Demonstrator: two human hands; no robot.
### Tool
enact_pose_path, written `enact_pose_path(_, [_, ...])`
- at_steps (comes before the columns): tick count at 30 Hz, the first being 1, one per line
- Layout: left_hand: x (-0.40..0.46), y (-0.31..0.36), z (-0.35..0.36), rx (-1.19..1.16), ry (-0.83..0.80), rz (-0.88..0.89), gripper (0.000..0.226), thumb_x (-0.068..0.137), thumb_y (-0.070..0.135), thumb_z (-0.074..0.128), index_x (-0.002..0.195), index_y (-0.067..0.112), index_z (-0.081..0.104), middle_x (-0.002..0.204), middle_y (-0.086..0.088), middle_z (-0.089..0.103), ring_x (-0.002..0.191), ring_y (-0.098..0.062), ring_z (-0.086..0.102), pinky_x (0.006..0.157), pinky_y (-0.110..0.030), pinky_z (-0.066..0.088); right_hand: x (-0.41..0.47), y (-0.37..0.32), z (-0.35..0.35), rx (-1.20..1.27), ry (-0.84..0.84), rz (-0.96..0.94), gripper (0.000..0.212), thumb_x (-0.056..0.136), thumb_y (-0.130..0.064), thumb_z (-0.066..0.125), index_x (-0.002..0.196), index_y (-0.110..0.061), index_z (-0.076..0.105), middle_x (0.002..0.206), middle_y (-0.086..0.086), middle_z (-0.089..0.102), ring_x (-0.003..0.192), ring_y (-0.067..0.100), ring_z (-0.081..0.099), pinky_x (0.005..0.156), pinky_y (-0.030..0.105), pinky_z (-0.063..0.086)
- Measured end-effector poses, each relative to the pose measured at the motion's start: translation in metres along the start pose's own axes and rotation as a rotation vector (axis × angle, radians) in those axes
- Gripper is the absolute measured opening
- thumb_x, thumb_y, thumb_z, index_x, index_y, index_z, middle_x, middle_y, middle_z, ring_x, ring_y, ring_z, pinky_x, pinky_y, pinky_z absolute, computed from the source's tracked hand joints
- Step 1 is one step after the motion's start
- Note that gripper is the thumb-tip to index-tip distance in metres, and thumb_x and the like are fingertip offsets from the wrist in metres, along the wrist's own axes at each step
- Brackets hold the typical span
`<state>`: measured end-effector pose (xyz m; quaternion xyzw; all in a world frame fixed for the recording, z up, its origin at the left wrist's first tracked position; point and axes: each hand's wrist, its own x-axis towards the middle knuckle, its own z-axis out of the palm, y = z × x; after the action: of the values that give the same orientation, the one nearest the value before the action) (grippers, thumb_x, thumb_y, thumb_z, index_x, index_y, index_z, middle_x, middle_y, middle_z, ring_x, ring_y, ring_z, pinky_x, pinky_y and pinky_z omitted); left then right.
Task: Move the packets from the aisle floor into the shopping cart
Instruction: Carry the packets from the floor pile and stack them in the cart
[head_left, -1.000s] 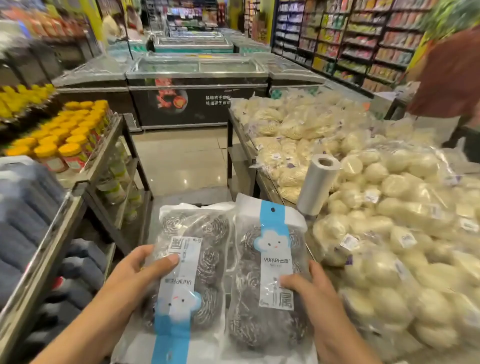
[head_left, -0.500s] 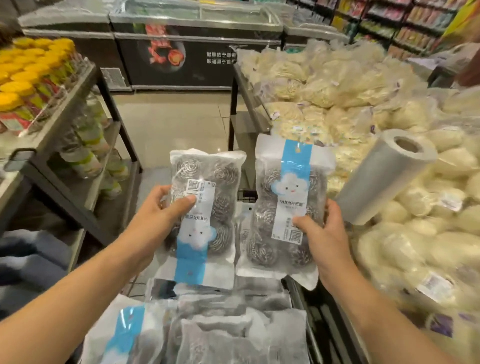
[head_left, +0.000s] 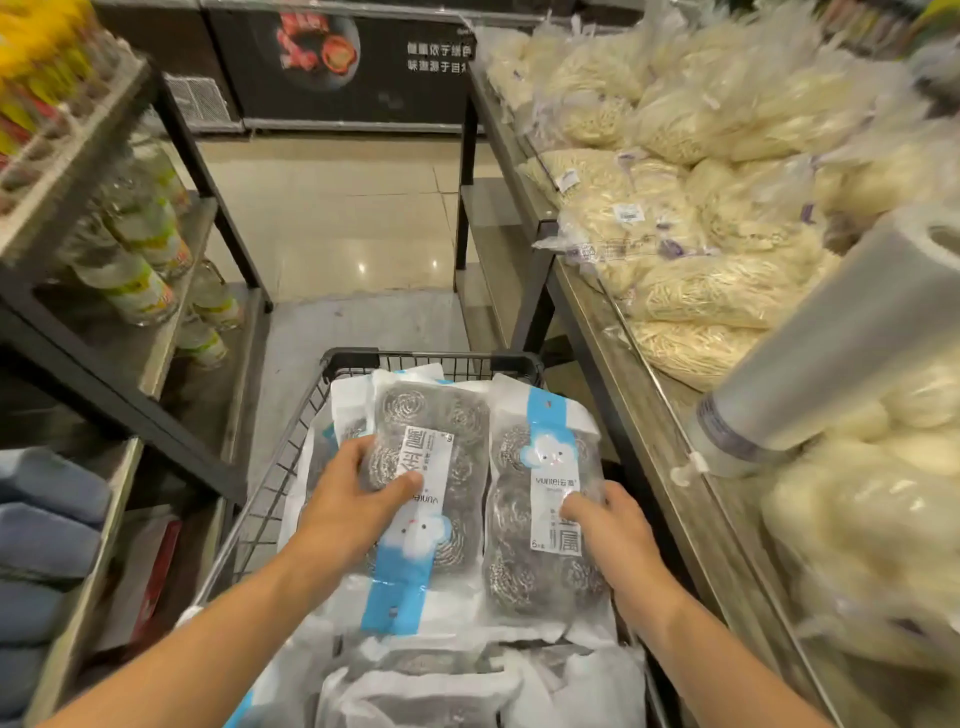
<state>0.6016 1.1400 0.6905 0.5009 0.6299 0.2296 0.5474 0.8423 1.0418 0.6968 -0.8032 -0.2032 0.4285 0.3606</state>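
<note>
The black wire shopping cart (head_left: 363, 359) stood on the floor (head_left: 332, 218), full of scrubber packets (head_left: 431, 686) piled inside.

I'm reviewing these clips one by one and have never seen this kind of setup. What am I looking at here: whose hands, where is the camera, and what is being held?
There is no machine: a person wears a wide-angle camera on the head, looking forward and down, so the two bare arms reach in from below. The left hand grips one packet of steel scourers, its blue strip towards the person; the right hand grips a second packet, strip pointing away. Both are over the shopping cart, which already holds more such packets. To the right is a counter of bagged noodles and a roll of plastic bags; to the left, shelves of jars.
</note>
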Motion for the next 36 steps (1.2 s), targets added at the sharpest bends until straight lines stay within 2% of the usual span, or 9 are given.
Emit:
enact_pose_path(3, [0.012,-0.023,-0.001,0.025,0.005,-0.038,0.083,0.048,0.079,0.085,0.119,0.051,0.052,0.127,0.008,0.067,0.111,-0.019,0.07,0.1,-0.05,0.056,0.007,0.004,0.001,-0.136,-0.02,0.003,0.026,0.09,-0.024,0.067,0.115,-0.03,0.063,0.101,-0.008,0.073,0.089,0.011,0.071,0.074,0.033,0.057])
enact_pose_path(7, [-0.002,-0.008,-0.005,-0.098,-0.066,-0.103,0.082,0.076,0.042,0.09,0.145,0.03,0.046,0.122,0.007,0.072,0.103,-0.015,0.074,0.099,-0.045,0.057,0.013,-0.005,0.013,-0.367,-0.014,-0.007,0.035,0.086,-0.027,0.071,0.118,-0.026,0.057,0.105,-0.004,0.068,0.084,0.011,0.065,0.058,0.027,0.047])
enact_pose_path(10, [-0.009,-0.002,-0.009,-0.105,-0.115,-0.097,0.083,0.082,0.029,0.086,0.151,0.026,0.04,0.118,0.012,0.072,0.099,-0.006,0.074,0.096,-0.036,0.055,0.008,-0.003,0.027,-0.547,0.093,-0.082,0.044,0.084,-0.036,0.068,0.123,-0.024,0.054,0.116,0.0,0.064,0.1,0.022,0.065,0.079,0.039,0.058])
enact_pose_path(13, [-0.015,-0.003,-0.018,-0.058,-0.145,-0.067,0.106,0.068,0.051,0.091,0.156,0.033,0.034,0.133,0.012,0.067,0.118,-0.008,0.066,0.112,-0.042,0.046,-0.009,0.002,0.03,-0.818,0.204,-0.23,0.047,0.091,-0.039,0.064,0.135,-0.028,0.053,0.131,-0.005,0.057,0.12,0.02,0.053,0.095,0.04,0.053])
enact_pose_path(15, [-0.022,-0.003,-0.021,-0.044,-0.146,-0.025,0.102,0.071,0.048,0.091,0.155,0.034,0.035,0.138,0.016,0.059,0.125,-0.005,0.058,0.112,-0.033,0.043,-0.021,0.006,0.026,-0.753,0.197,-0.281,0.037,0.093,-0.035,0.065,0.129,-0.034,0.058,0.13,-0.012,0.054,0.118,0.014,0.053,0.095,0.038,0.054])
enact_pose_path(17, [-0.031,-0.003,-0.022,-0.038,-0.144,0.002,0.082,0.085,0.029,0.084,0.152,0.032,0.037,0.123,0.022,0.057,0.111,0.005,0.057,0.099,-0.02,0.043,-0.032,0.012,0.019,-0.629,0.143,-0.275,0.026,0.091,-0.032,0.067,0.116,-0.039,0.063,0.122,-0.016,0.055,0.11,0.011,0.059,0.092,0.038,0.056])
enact_pose_path(22, [-0.067,-0.001,-0.03,0.071,-0.059,0.104,0.08,0.085,0.034,0.083,0.154,0.03,0.043,0.15,0.012,0.046,0.131,-0.008,0.045,0.104,-0.03,0.037,-0.065,0.014,-0.002,-0.486,0.065,-0.334,0.019,0.094,-0.025,0.066,0.104,-0.041,0.063,0.115,-0.021,0.054,0.099,-0.001,0.06,0.089,0.028,0.055])
enact_pose_path(32, [-0.175,0.025,-0.072,-0.043,-0.035,0.175,0.047,0.088,0.031,0.079,0.132,0.032,0.063,0.134,0.012,0.064,0.131,-0.008,0.056,0.109,-0.034,0.043,-0.189,-0.005,-0.055,-0.174,-0.035,-0.401,0.017,0.094,-0.016,0.068,0.098,-0.033,0.072,0.099,-0.019,0.072,0.089,-0.012,0.062,0.068,0.002,0.044])
enact_pose_path(36, [-0.239,0.032,-0.068,-0.061,-0.072,0.212,0.034,0.091,0.022,0.075,0.124,0.027,0.066,0.123,0.005,0.073,0.112,-0.003,0.068,0.097,-0.027,0.05,-0.254,0.01,-0.079,0.016,-0.065,-0.345,0.013,0.094,-0.018,0.071,0.094,-0.031,0.074,0.094,-0.013,0.075,0.087,0.004,0.071,0.08,0.025,0.057])
